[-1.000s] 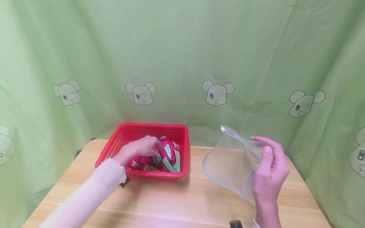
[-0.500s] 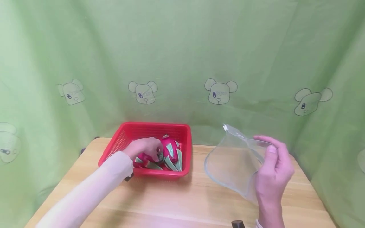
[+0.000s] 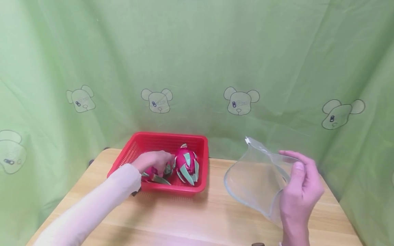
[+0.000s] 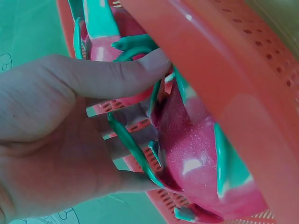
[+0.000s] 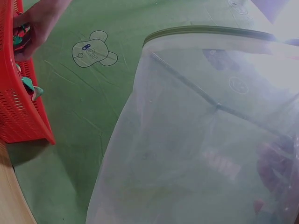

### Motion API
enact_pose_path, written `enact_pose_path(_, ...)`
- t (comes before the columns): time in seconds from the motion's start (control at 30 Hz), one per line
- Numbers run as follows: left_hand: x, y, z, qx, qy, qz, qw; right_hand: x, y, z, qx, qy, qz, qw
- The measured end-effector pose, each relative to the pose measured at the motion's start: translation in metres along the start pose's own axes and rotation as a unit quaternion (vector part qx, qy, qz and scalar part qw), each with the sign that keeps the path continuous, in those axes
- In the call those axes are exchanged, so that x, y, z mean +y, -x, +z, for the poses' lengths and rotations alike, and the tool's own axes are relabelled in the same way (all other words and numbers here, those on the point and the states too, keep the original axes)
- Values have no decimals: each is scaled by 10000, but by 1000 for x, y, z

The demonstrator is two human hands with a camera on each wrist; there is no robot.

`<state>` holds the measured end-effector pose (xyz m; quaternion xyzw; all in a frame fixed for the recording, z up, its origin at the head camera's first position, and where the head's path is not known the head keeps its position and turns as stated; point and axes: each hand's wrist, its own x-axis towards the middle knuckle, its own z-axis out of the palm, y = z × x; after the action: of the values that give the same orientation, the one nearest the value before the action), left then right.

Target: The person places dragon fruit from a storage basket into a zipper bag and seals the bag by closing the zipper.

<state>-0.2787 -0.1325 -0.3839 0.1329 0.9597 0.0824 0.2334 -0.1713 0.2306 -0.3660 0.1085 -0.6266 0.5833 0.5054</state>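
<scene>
Head view shows the left hand (image 3: 155, 161) curled round the leafy end of a dragon fruit (image 4: 191, 144) in the red basket (image 3: 184, 189) — a deeper grip would likely be surer. The right hand (image 3: 301, 193) grips the clear bag (image 3: 252, 181) by its edge — best held steady and spread.

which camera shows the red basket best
Head view: nearly all of the red basket shows, though the left hand and sleeve cover some. Left wrist shows only rim and perforated walls, cropped close; right wrist, one cropped part at the left edge.
</scene>
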Motion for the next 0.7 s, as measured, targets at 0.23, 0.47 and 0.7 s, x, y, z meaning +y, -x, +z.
enact_pose_path(0.23, -8, 2, 1, -365, -34, -80, 9993, -1, 0, -3, -96, 214, 69, 9997)
enact_pose_path(0.47, -11, 6, 1, -340, -81, -384, 9986, 0, 0, -1, -141, 250, 135, 9995)
enact_pose_path(0.7, -3, 3, 8, -208, -387, -760, 9961, -2, -1, -4, -92, 205, 45, 9997)
